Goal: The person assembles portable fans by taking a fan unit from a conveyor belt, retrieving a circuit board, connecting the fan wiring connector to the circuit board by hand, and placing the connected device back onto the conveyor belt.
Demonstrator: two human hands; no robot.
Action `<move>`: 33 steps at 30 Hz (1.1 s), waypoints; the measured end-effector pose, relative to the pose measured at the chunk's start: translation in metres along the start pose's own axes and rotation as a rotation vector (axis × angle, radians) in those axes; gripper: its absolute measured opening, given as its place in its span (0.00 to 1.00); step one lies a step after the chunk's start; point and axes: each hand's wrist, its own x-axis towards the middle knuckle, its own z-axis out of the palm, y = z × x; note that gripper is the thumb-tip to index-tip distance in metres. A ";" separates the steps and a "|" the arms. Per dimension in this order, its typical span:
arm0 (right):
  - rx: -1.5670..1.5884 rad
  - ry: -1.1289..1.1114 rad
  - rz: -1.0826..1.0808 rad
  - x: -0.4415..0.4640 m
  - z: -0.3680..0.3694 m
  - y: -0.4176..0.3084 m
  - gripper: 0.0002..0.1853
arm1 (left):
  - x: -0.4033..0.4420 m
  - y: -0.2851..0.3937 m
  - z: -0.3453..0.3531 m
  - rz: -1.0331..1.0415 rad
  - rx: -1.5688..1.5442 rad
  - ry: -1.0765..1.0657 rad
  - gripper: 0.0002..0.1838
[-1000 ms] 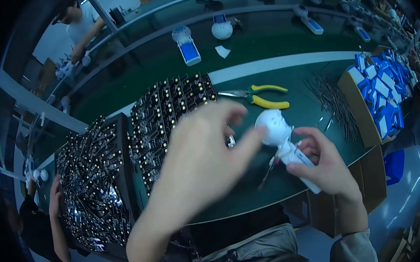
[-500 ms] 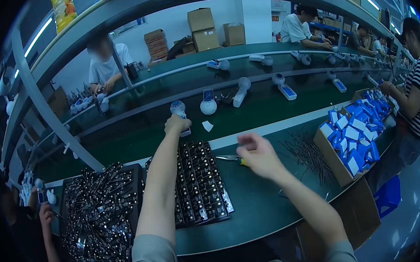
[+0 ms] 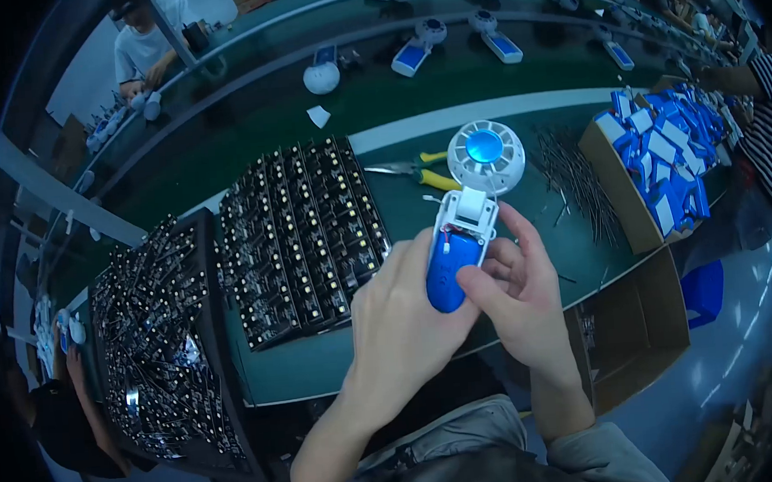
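Note:
My left hand is closed around the handle of a white handheld device with a round, slotted head and a shiny blue disc in its middle. The handle is open at the back and shows a blue battery-like pack with thin wires and a small white connector. My right hand grips the handle from the other side, its thumb on the lower edge of the blue pack and its fingers curled behind. Just behind the head lie pliers with yellow handles.
Left of the hands are rows of black circuit boards and a tray heaped with loose boards. A carton of blue-and-white packs and a pile of thin dark strands lie to the right. Similar devices sit on the line beyond; co-workers are nearby.
The left hand has brought a device from the line back toward me and turned it over, exposing the blue pack. My right hand has joined it on the handle. The view has tilted down.

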 end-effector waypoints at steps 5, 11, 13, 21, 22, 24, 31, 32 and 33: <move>-0.284 0.086 0.126 -0.024 -0.026 0.018 0.30 | -0.036 -0.021 0.026 -0.071 -0.238 -0.108 0.45; -0.561 0.095 0.212 -0.033 -0.038 0.007 0.25 | -0.038 -0.034 0.049 -0.113 -0.567 -0.146 0.37; -0.601 0.090 0.208 -0.033 -0.041 0.006 0.25 | -0.033 -0.031 0.053 -0.123 -0.690 -0.019 0.26; -0.735 0.119 0.251 -0.037 -0.044 -0.001 0.27 | -0.019 -0.030 0.056 -0.123 -0.692 -0.047 0.07; -0.894 0.169 0.177 -0.039 -0.045 -0.002 0.28 | -0.018 -0.030 0.056 -0.163 -0.711 -0.070 0.06; -1.058 0.218 0.107 -0.044 -0.045 -0.004 0.29 | -0.019 -0.032 0.055 -0.156 -0.726 -0.093 0.06; -1.027 -0.009 -0.342 -0.027 -0.034 -0.017 0.24 | -0.020 -0.030 0.055 -0.230 -0.717 -0.116 0.05; -1.046 -0.002 -0.421 -0.024 -0.033 -0.015 0.23 | -0.020 -0.030 0.056 -0.232 -0.716 -0.104 0.05; -1.044 -0.012 -0.424 -0.023 -0.034 -0.013 0.23 | -0.020 -0.030 0.056 -0.235 -0.713 -0.096 0.05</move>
